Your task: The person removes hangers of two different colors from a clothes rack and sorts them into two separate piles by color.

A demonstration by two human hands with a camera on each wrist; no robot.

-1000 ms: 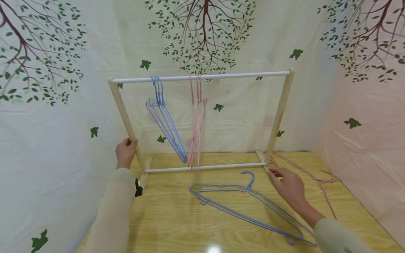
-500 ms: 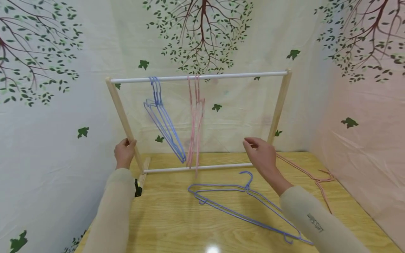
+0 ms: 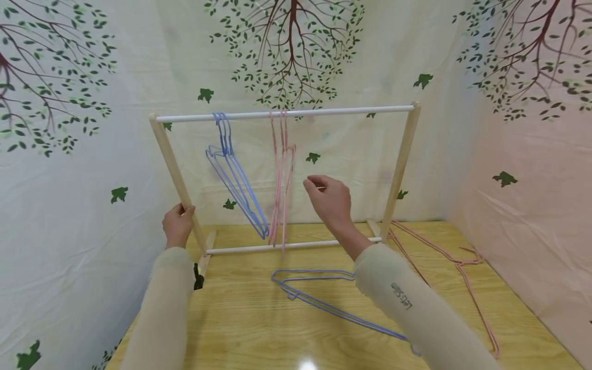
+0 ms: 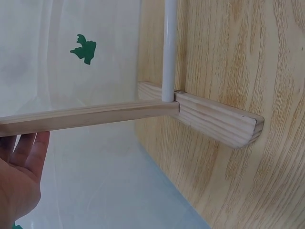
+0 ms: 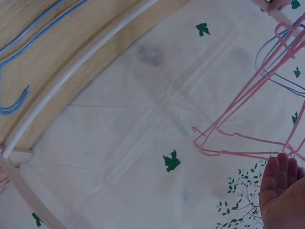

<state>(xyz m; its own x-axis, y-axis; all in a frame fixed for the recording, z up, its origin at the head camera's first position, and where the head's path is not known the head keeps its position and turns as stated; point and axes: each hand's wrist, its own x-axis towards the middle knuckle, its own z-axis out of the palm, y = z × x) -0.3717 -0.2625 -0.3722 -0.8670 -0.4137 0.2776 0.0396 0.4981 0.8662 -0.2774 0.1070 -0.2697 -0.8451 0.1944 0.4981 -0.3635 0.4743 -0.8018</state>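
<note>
My left hand (image 3: 178,226) grips the left wooden post (image 3: 172,159) of a small clothes rack. In the left wrist view its fingers (image 4: 35,152) lie against the underside of that post. My right hand (image 3: 330,203), fingers loosely bent and holding nothing, is in front of the rack, right of the pink hangers (image 3: 279,195) on the top rail (image 3: 342,111). In the right wrist view its fingertips (image 5: 281,164) appear close to those hangers; contact cannot be told. Several blue hangers (image 3: 238,180) hang farther left on the rail.
Blue hangers (image 3: 314,271) lie on the wooden table (image 3: 240,329) before the rack, partly hidden by my right sleeve (image 3: 398,293). Pink hangers (image 3: 462,263) lie at the right. A white lower bar (image 3: 250,249) joins the posts. A leaf-printed cloth (image 3: 351,154) hangs behind.
My right hand has moved left and up from the rack's right foot to beside the hanging pink hangers. My left hand stays on the left post.
</note>
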